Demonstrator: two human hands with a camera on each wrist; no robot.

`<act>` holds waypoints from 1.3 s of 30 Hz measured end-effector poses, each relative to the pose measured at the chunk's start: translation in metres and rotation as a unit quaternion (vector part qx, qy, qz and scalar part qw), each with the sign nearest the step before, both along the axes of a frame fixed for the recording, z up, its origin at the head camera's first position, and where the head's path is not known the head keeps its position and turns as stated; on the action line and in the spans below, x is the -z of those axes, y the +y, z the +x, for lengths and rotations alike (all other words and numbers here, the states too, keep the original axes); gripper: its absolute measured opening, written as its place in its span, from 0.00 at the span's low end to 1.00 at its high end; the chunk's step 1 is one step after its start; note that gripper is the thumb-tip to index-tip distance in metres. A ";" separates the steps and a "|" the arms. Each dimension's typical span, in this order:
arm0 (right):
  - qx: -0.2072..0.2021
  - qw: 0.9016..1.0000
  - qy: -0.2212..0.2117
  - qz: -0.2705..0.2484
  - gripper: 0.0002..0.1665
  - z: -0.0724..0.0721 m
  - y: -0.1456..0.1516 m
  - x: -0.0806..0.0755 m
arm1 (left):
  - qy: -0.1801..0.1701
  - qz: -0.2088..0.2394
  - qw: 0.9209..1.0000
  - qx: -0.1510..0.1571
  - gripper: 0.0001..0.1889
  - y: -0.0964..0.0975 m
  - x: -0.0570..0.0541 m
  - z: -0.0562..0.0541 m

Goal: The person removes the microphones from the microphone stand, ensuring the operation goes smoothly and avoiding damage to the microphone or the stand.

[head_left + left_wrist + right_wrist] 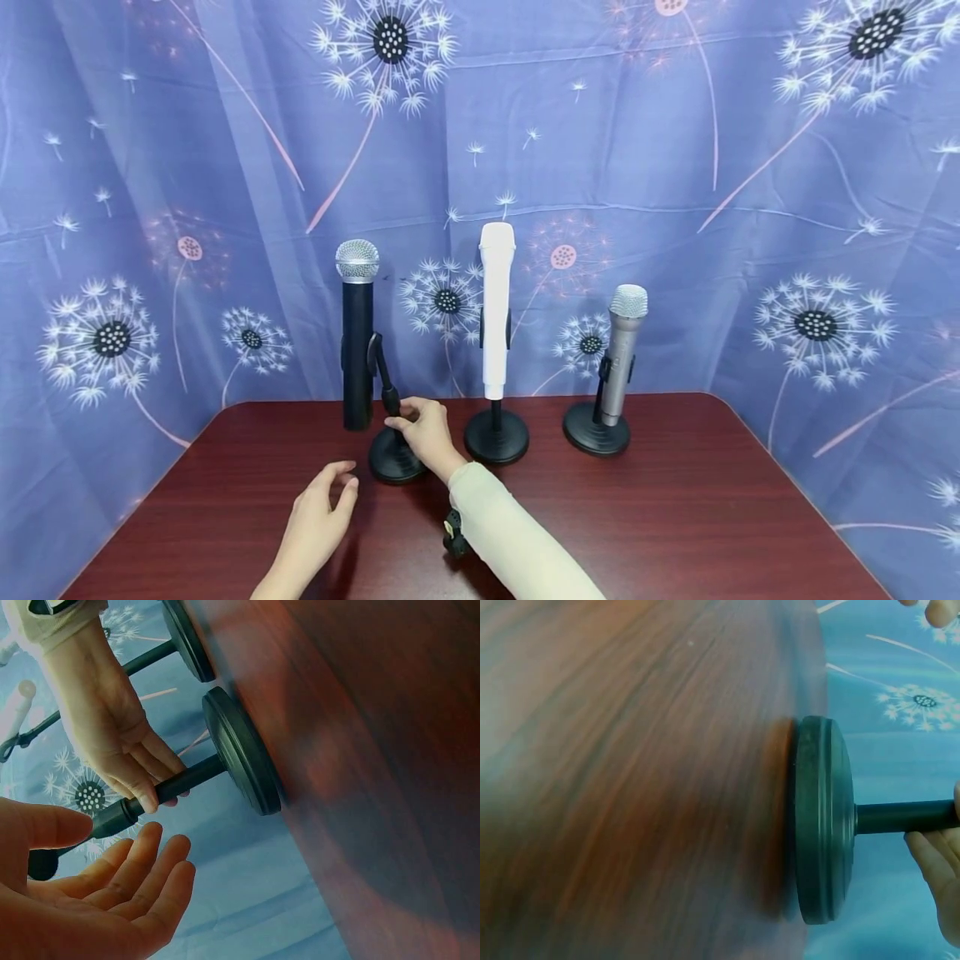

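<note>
On the left of the table, a black desktop microphone stand (392, 463) bears a black microphone (357, 333) with a silver mesh head, held upright in its clip. My right hand (431, 433) pinches the stand's thin pole (900, 817) between thumb and fingers, above the round base (826, 825). To the left of the base, my left hand (318, 517) hovers with relaxed, slightly bent fingers. The left wrist view shows this left hand (112, 907) near the stand's upper joint (116, 817), palm facing it and nothing gripped.
A white microphone (497, 308) stands on a second black stand (497, 437) just right of my right hand. Farther right, a silver microphone (621, 358) leans on a third stand (596, 433). Behind the dark red table (675, 517) hangs a blue dandelion-patterned curtain (660, 167).
</note>
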State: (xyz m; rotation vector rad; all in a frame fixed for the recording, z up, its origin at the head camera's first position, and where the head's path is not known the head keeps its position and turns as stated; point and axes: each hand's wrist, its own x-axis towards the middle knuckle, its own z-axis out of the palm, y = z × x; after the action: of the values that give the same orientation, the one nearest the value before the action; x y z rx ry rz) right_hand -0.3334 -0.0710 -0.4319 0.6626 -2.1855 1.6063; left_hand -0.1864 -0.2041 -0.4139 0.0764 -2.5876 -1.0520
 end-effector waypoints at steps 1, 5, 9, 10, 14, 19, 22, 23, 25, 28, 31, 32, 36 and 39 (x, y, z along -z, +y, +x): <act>-0.001 1.000 0.004 0.003 0.09 0.001 0.002 0.000 | -0.001 0.002 1.000 0.002 0.14 0.000 0.000 0.000; -0.004 1.000 0.011 0.018 0.08 0.007 0.009 -0.002 | 0.017 0.002 1.000 0.003 0.14 0.002 -0.002 0.001; -0.002 0.999 0.021 0.025 0.08 0.014 0.018 -0.004 | 0.019 0.018 1.000 0.016 0.14 0.002 -0.006 0.000; -0.002 0.999 0.024 0.025 0.08 0.015 0.020 -0.005 | 0.016 0.026 0.999 0.020 0.14 0.002 -0.007 -0.001; -0.009 0.999 0.030 0.029 0.07 0.020 0.030 -0.005 | 0.039 0.049 0.997 0.036 0.14 0.003 -0.017 -0.005; -0.024 0.999 0.016 0.037 0.07 0.027 0.039 -0.006 | 0.081 0.105 0.989 0.063 0.13 0.004 -0.037 -0.010; -0.032 0.999 0.012 0.042 0.07 0.031 0.044 -0.008 | 0.093 0.160 0.979 0.088 0.15 0.004 -0.053 -0.012; -0.036 0.998 0.011 0.042 0.08 0.032 0.045 -0.008 | 0.096 0.178 0.975 0.098 0.15 0.004 -0.059 -0.013; -0.038 0.998 0.013 0.047 0.08 0.034 0.047 -0.009 | 0.107 0.213 0.964 0.119 0.16 0.005 -0.072 -0.015; -0.040 0.998 0.017 0.048 0.08 0.037 0.051 -0.009 | 0.122 0.261 0.944 0.158 0.19 0.006 -0.093 -0.020; -0.045 0.998 0.015 0.041 0.09 0.039 0.053 -0.009 | 0.122 0.311 0.919 0.207 0.22 0.008 -0.113 -0.027; -0.049 0.998 0.014 0.038 0.09 0.040 0.054 -0.008 | 0.117 0.322 0.913 0.220 0.24 0.009 -0.120 -0.029; -0.058 0.998 0.008 0.028 0.09 0.042 0.055 -0.006 | 0.086 0.319 0.911 0.247 0.28 0.013 -0.142 -0.036; -0.059 0.998 0.004 0.021 0.10 0.044 0.056 -0.005 | 0.058 0.286 0.925 0.244 0.31 0.019 -0.155 -0.040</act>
State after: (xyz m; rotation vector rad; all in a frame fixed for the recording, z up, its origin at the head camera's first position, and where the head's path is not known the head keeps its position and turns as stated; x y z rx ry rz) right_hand -0.2891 -0.0155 -0.4267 0.8236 -2.2179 1.6145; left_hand -0.2265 -0.1848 -0.2590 -0.4975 -2.1517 -1.8997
